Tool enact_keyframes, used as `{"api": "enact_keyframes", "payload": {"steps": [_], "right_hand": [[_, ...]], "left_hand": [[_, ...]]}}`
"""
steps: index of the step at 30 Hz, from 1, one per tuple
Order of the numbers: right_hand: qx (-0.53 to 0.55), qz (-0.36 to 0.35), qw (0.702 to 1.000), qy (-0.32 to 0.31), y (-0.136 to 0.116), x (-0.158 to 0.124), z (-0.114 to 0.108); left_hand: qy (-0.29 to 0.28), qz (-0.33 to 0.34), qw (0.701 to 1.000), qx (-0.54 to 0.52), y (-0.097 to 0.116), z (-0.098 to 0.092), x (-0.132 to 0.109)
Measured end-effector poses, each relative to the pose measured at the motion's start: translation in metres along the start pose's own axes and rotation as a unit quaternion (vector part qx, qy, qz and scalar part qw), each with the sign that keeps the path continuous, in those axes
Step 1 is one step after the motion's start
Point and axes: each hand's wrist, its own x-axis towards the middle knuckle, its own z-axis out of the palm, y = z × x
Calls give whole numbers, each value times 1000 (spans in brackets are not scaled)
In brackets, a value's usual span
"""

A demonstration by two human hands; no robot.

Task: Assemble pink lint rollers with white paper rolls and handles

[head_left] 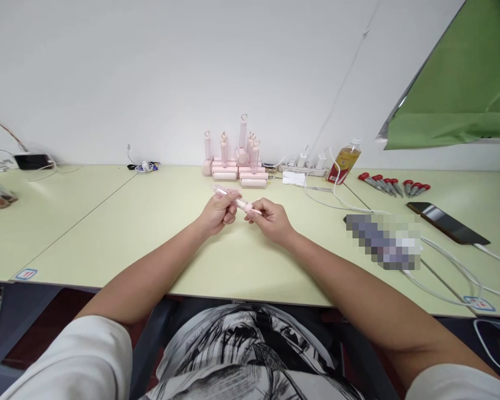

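Observation:
A slim clear tube with pink ends point(242, 204) is held above the table, slanting down to the right between both hands. My left hand point(220, 215) has its fingers wrapped round the tube's clear middle. At the lower right end, my right hand point(271, 221) pinches the pink part between thumb and fingers; its exact shape there is partly hidden. Beyond the hands, a group of similar pink tubes with loops on top point(243, 133) stands upright. Pink rollers point(253, 180) lie stacked at their foot, near the wall.
To the right stand a drink bottle point(345, 161), a power strip point(308, 168) and white paper point(294, 178). Several red-handled screwdrivers point(383, 182), a black phone point(448, 222) and a pixelated item point(381, 241) with white cables lie farther right. A coiled cable point(145, 166) is back left.

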Motion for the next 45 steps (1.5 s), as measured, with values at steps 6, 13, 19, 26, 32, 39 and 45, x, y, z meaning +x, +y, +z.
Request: {"api": "enact_keyframes", "payload": {"steps": [6,13,19,26,32,39,45], "right_hand": [[-135,5,991,-1,-5,4,-3],[-213,-19,977,-27,-8,5,-4],[-228,-32,972,-37,-12,4,-2],[-206,-19,978,-28,-16,2,2],[-143,-4,990,-7,-18,1,5],[238,248,934,-101,-28,1,12],[137,248,956,-81,-32,13,-11]], "left_hand": [[6,3,1000,9,-1,-1,0],[12,5,1000,-8,-7,9,-1],[7,23,999,-23,-8,15,-4],[-8,46,999,-20,-9,17,-5],[-22,42,999,-7,-9,18,-5],[-11,34,999,-12,-7,18,-5],[28,72,997,28,-1,11,1]]}}
